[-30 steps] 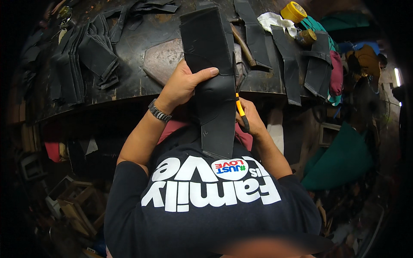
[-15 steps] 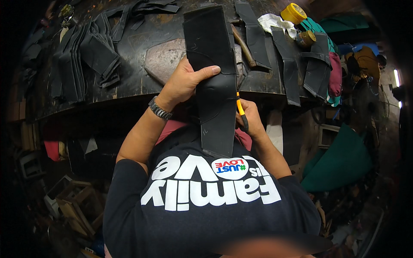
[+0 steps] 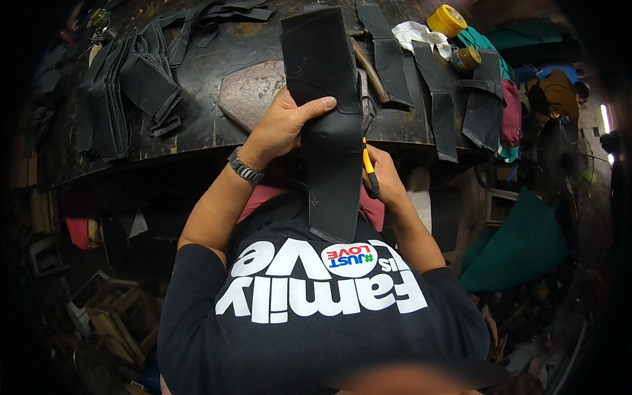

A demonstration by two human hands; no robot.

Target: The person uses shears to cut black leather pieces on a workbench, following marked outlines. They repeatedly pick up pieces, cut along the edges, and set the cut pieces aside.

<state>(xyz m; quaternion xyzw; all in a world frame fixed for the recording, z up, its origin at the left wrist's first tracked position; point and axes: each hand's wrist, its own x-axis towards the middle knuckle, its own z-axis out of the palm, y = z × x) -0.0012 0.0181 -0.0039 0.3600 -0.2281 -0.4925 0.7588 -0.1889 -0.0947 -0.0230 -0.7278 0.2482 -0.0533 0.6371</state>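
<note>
My left hand (image 3: 289, 122) grips a long black leather-like strip (image 3: 332, 158), thumb on top and fingers underneath. The strip runs from over the table edge down to my shirt, with faint pale marks drawn on it. At its right edge, my right hand (image 3: 385, 174) is closed on scissors (image 3: 368, 164) with orange and black handles. Their blades are hidden behind the strip. Beyond the strip, a hammer (image 3: 372, 71) with a wooden handle lies on the table, partly covered. A flat stone slab (image 3: 250, 93) sits beside my left hand.
The dark worktable (image 3: 197, 125) bears stacked black strips (image 3: 108, 99) at left and single strips (image 3: 434, 99) at right. A yellow tub (image 3: 447, 21), a small jar (image 3: 465, 60) and a white cloth (image 3: 421, 34) stand at back right. Green material (image 3: 517, 247) hangs lower right.
Almost nothing differs. My right hand and the scissors have shifted very slightly; my left hand keeps its grip on the strip.
</note>
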